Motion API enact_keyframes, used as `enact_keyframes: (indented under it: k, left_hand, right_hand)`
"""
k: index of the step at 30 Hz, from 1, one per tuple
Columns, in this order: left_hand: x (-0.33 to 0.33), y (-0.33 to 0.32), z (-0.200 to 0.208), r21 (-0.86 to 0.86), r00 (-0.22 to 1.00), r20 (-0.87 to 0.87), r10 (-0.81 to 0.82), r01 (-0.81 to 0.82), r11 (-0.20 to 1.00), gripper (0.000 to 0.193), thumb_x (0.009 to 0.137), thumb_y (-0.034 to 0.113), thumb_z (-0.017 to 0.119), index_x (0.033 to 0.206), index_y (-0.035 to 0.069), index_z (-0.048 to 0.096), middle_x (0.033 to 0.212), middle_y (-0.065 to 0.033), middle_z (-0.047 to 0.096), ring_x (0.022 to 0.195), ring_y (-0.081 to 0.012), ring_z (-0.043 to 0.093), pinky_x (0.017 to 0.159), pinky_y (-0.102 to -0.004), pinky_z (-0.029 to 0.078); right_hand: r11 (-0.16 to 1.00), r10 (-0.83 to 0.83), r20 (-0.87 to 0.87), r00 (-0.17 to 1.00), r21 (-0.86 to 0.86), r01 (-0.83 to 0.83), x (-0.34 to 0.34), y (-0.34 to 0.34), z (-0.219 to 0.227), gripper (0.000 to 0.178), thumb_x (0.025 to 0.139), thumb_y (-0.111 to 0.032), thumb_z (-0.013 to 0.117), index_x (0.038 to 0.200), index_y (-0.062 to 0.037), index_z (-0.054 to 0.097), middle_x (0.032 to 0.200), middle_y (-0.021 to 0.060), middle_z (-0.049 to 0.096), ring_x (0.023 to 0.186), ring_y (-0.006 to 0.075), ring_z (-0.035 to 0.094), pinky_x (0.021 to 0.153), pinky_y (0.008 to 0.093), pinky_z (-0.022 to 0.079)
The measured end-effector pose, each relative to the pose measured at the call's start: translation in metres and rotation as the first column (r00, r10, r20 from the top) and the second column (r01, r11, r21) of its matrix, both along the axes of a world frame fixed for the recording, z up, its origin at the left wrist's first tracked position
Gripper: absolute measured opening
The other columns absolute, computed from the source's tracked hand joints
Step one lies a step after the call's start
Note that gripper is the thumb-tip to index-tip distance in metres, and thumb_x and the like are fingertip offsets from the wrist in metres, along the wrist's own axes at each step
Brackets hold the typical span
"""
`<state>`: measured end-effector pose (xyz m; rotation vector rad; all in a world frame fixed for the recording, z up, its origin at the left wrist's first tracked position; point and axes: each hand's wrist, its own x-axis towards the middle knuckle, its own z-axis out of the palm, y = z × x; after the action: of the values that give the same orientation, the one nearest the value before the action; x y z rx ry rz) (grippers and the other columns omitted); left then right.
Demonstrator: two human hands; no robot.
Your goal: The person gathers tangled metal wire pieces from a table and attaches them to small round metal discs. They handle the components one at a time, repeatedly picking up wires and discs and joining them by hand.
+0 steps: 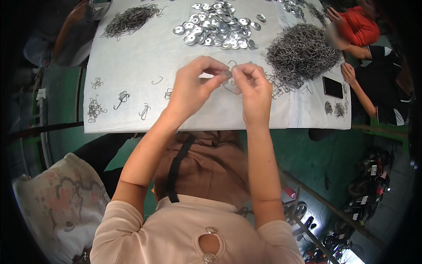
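Note:
My left hand (pixel 191 83) is over the near middle of the white table, its thumb and forefinger pinched on a small greyish metal piece (pixel 227 75), blurred by motion. Close against it, my right hand (pixel 254 88) is closed on a bent wire hook (pixel 231 89); part of the wire shows below the fingertips. How the two pieces join is hidden by the fingers. Just beyond my hands lies a heap of shiny round metal discs (pixel 215 26) with central holes. A large tangled pile of wire hooks (pixel 303 50) sits to the right of my right hand.
Another wire heap (pixel 132 20) lies far left. Small hook clusters (pixel 93 110) dot the near left of the white table (pixel 132 66). At right are a dark phone (pixel 332 87) and small wire bundles (pixel 339 110). People sit at the right and far left edges.

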<state>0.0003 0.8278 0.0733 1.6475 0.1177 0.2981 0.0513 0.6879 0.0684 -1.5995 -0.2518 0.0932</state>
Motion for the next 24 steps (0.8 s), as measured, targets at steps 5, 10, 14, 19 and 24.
enact_keyframes:
  k: [5,10,14,19,24]
  left_hand:
    - [0.021,0.004,-0.015,0.134,0.994,0.051,0.098,-0.104,0.986,0.023,0.085,0.013,0.069,0.104,0.001,0.067,0.098,-0.0108,0.068,0.088,-0.0192,0.066,0.072,-0.0311,0.054]
    - [0.075,0.07,-0.076,0.635,0.91,0.077,0.408,-0.36,0.684,0.035,0.084,0.018,0.069,0.114,0.001,0.064,0.105,-0.0158,0.066,0.087,-0.0254,0.065,0.075,-0.035,0.051]
    - [0.1,0.087,-0.09,0.682,0.926,0.083,0.368,-0.322,0.657,0.036,0.082,0.018,0.071,0.113,0.003,0.065,0.099,-0.0148,0.066,0.083,-0.0272,0.063,0.078,-0.0364,0.05]
    - [0.091,0.093,-0.075,0.732,0.951,-0.035,0.308,-0.185,0.655,0.034,0.08,0.015,0.071,0.111,0.002,0.066,0.093,-0.0136,0.066,0.077,-0.0238,0.063,0.073,-0.0345,0.05]
    - [0.067,0.084,-0.047,0.332,0.925,-0.326,0.196,-0.082,0.94,0.019,0.081,0.012,0.071,0.095,-0.002,0.067,0.083,-0.0108,0.068,0.07,-0.0181,0.066,0.066,-0.0293,0.052]
  right_hand:
    - [0.987,-0.137,0.12,0.983,0.096,0.126,-0.007,0.001,0.003,0.007,0.086,-0.007,0.068,0.087,-0.0011,0.065,0.1,0.0044,0.053,0.085,0.011,0.055,0.067,0.0226,0.047]
    - [0.993,-0.115,0.172,0.978,0.046,0.108,-0.001,-0.001,0.0,0.007,0.085,-0.007,0.069,0.088,-0.0024,0.065,0.103,0.0044,0.053,0.087,0.0109,0.054,0.068,0.0226,0.046]
    - [0.994,-0.108,0.185,0.977,0.038,0.102,0.003,-0.001,-0.004,0.007,0.085,-0.007,0.069,0.088,-0.003,0.065,0.102,0.0041,0.053,0.088,0.0108,0.054,0.067,0.0227,0.046]
    - [0.995,-0.093,0.133,0.987,0.061,0.085,0.002,0.003,-0.004,0.007,0.084,-0.008,0.07,0.088,-0.0035,0.065,0.101,0.0043,0.054,0.088,0.0113,0.054,0.067,0.0228,0.046]
    - [0.997,-0.074,0.175,0.982,0.036,0.068,0.001,0.01,-0.011,0.008,0.082,-0.009,0.071,0.087,-0.0047,0.066,0.1,0.0051,0.054,0.087,0.0133,0.053,0.064,0.0238,0.044]
